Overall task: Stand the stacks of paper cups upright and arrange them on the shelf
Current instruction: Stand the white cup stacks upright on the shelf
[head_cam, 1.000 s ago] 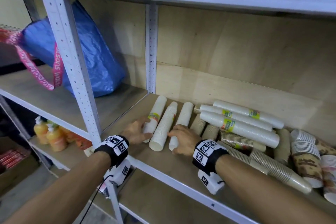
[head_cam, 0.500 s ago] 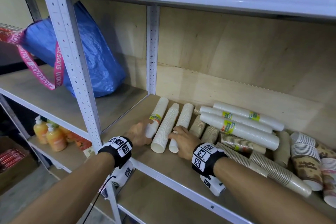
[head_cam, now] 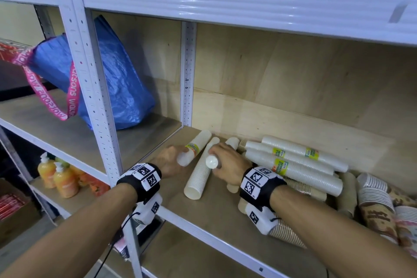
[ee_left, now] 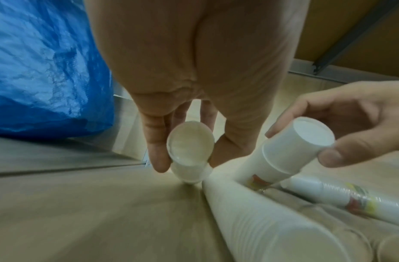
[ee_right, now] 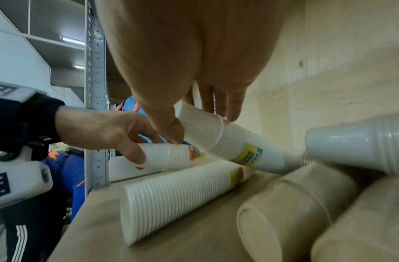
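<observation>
head view first: the person's left hand [head_cam: 171, 160] grips the closed end of a long white paper cup stack with a yellow-green label [head_cam: 194, 149], and the right hand [head_cam: 225, 165] grips the end of a second white paper cup stack [head_cam: 212, 161]. both stacks are tipped up at the near end, far ends down on the wooden shelf board [head_cam: 214, 216], probably so they can pivot upright. a third white stack [head_cam: 199, 174] lies flat between them, and more white and brown stacks are piled to the right. a blue woven bag [head_cam: 117, 79] sits in the next bay.

left wrist view: the left hand's fingers [ee_left: 157, 141] and thumb are curled around the round cup base [ee_left: 189, 141], clamped on it. holding at the end looks like it gives leverage.

right wrist view: the right hand's fingers [ee_right: 225, 104] and thumb wrap the tilted stack's end [ee_right: 200, 120], clamped too, with the label further down.
</observation>
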Demonstrator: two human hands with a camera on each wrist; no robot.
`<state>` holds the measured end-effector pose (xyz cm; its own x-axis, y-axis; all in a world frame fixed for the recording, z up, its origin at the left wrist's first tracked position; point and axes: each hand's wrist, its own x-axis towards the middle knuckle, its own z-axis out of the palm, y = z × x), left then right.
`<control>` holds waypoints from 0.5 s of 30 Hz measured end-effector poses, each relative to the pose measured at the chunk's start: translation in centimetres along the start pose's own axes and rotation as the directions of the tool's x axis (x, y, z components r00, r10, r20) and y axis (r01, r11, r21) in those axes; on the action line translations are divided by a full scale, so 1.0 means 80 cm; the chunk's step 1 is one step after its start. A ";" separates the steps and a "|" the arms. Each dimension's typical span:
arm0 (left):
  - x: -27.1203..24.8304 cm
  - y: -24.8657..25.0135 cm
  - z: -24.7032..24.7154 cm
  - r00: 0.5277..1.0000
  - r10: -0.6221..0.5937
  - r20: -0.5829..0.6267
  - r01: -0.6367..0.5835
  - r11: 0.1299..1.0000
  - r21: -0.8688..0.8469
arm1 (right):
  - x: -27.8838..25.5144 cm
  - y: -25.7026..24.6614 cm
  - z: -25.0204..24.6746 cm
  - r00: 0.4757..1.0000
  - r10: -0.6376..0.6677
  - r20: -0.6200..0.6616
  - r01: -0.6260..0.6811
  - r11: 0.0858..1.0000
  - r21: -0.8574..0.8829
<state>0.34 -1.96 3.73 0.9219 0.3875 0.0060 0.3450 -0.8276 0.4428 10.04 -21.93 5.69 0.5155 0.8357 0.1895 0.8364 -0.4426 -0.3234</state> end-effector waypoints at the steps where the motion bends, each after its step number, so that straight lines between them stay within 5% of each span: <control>1: 0.002 0.005 -0.007 1.000 0.012 -0.006 -0.012 1.000 0.012 | 0.003 -0.001 -0.007 0.999 0.000 -0.039 0.000 1.000 0.010; 15: 0.023 0.084 -0.093 0.976 0.112 -0.185 -0.130 0.987 -0.090 | 0.048 -0.013 -0.142 0.904 0.199 -0.379 -0.190 0.980 0.062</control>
<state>3.02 -3.77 13.40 0.9058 0.3612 0.2216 0.2048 -0.8309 0.5173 13.24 -21.95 17.29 0.7029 0.5437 0.4586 0.7102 -0.5722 -0.4101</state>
